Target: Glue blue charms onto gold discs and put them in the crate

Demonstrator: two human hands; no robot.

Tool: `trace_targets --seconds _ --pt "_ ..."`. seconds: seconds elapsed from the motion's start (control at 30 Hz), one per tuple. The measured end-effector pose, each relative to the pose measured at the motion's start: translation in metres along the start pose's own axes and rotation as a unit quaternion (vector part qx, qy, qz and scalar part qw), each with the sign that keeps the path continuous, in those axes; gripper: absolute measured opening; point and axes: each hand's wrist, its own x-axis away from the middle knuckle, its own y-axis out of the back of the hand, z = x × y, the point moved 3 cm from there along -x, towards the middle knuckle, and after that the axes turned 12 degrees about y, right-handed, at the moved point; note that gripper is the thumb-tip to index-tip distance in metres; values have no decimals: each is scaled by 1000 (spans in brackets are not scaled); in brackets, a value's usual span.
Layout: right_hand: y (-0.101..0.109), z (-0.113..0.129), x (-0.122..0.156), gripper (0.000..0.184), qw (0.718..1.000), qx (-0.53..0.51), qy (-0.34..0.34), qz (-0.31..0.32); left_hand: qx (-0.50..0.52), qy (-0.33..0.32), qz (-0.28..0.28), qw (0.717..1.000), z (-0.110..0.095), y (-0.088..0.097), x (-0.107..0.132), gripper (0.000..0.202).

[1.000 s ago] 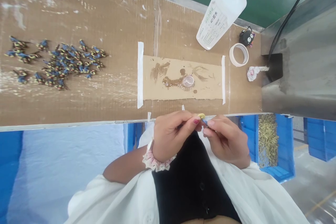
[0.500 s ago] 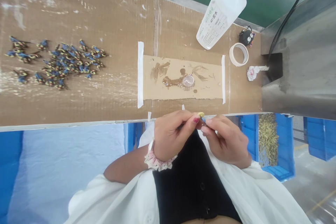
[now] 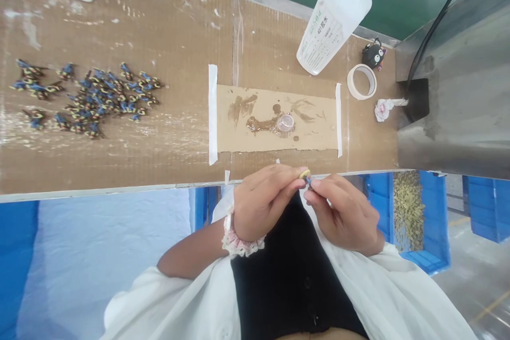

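Observation:
At the front edge of the bench, my left hand [image 3: 258,204] is closed, thumb and fingers pinching a small yellow disc-like piece [image 3: 305,173]. My right hand [image 3: 346,215] pinches a tiny blue figurine [image 3: 308,181] right against it; the fingers hide most of both. Beyond the hands, a tan cardboard sheet [image 3: 239,141] is taped down and carries wet brown smears. On the sheet sits a small clear round cap [image 3: 286,122]. Many blue, yellow and brown figurines [image 3: 99,98] lie in a loose cluster to the left.
A white glue bottle [image 3: 334,16] with a blue cap stands at the back, near a masking tape roll [image 3: 362,82], a black toy [image 3: 373,54] and crumpled tissue [image 3: 383,110]. A metal housing [image 3: 462,90] bounds the right. Below, a blue crate [image 3: 434,223] holds yellow pieces [image 3: 408,207].
My left thumb has shifted on the yellow piece, so more of that piece and of the blue figurine shows. The hands stay almost in place; the view has moved slightly.

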Motion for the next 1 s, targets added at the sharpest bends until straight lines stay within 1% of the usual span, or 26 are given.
trace_targets --seconds 0.1,0.27,0.4,0.47,0.63,0.7,0.8,0.9,1.0 --pt "0 1 0 19 1000 6 3 -7 -13 6 13 1000 0 0 -2 12" --pt "-1 2 0 15 1000 21 10 -14 -8 -20 6 1000 -1 2 -4 12" --pt "-2 2 1 20 999 15 15 -23 8 -23 13 1000 2 1 -2 16" --pt "-2 1 3 24 1000 14 7 -19 11 -27 17 999 3 0 -2 17" --pt "-1 0 3 28 1000 8 2 -25 22 -35 16 999 1 -1 -4 13" --pt "0 0 1 26 999 5 8 -33 17 -38 15 999 0 -2 -6 12" --pt "2 0 -1 20 1000 6 7 -27 5 -43 19 999 -2 -2 -6 13" --pt "3 -1 0 17 1000 3 -5 -26 -2 -46 18 999 -2 -3 -7 12" --pt "2 -3 4 18 998 -10 -44 -35 -7 -49 8 999 -3 -5 -8 10"
